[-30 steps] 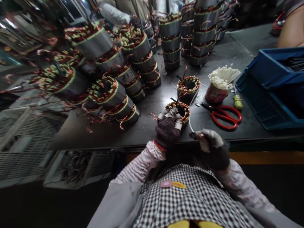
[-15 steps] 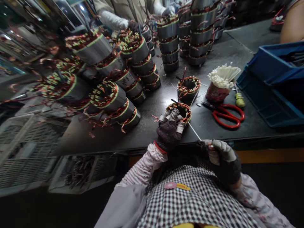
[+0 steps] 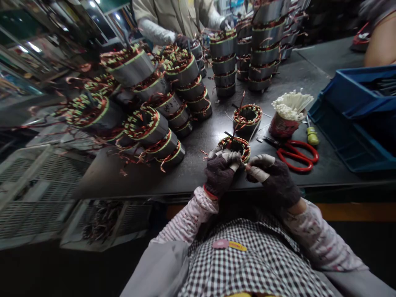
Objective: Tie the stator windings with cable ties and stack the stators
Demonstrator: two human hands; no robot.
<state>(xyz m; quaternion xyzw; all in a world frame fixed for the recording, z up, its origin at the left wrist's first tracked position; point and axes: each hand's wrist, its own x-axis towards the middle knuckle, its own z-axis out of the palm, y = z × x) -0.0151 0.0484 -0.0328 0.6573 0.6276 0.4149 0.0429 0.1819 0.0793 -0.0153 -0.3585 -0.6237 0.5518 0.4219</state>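
Wound ring [image 3: 247, 151] on bench [image 3: 188, 175] — left hand [image 3: 220, 172]: grip around near rim; right hand [image 3: 274, 177]: fingertips pinched, contents indiscernible. Risk: ring could skid, should left hold slacken.

My camera gets red-handled scissors [image 3: 288, 145]; right of them, blue bins [image 3: 349, 97]; behind, white sticks [image 3: 292, 103]; left, copper-and-green wound ring [image 3: 246, 151]; below-left, black-and-white checked apron [image 3: 247, 268].
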